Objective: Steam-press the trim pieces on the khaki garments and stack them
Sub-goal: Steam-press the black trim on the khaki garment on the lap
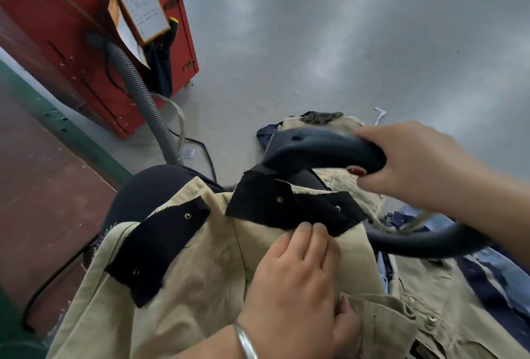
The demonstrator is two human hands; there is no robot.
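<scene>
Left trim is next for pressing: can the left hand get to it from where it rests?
Probably yes: the left hand rests on the khaki garment beside the left trim piece, with nothing between them.

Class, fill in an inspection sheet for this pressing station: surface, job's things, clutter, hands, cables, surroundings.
Surface: dark padded pressing form, mostly covered by the garment.
Job's things: khaki garment draped over the form; two dark trim pieces with snaps; steam iron over the right-hand trim piece.
Clutter: heap of khaki and blue garments at right.
Hands: left hand rests on the khaki, fingers at the trim's edge; right hand grips the iron's handle.
Cables: dark hose from the iron; grey ribbed hose.
Surroundings: red cabinet, grey floor.
</scene>
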